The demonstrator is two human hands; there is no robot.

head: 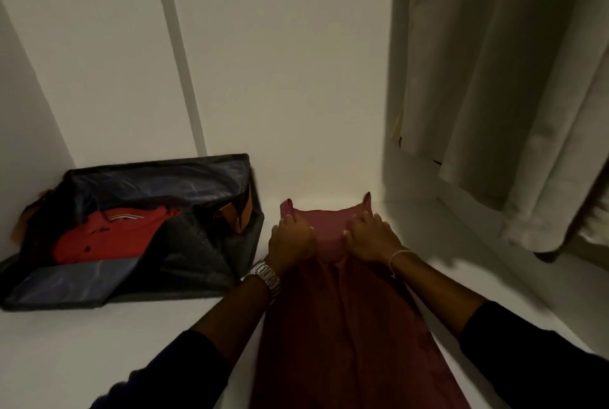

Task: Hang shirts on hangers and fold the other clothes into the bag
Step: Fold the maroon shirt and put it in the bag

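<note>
A dull red garment [346,326] lies stretched out on the white surface [99,342], running from the bottom edge up to the wall. My left hand [290,240] grips its far left corner, fingers curled round the cloth. My right hand [369,234] grips the far right corner the same way. The two hands are close together, with the folded far end of the garment between them. An open dark storage bag [184,263] sits to the left, its lid raised. Inside lies a folded bright red polo shirt [108,237].
White wall panels [280,79] rise directly behind the bag and garment. Cream curtains [501,95] hang at the right, reaching down to a ledge. A brown item [23,220] pokes out behind the bag's left side.
</note>
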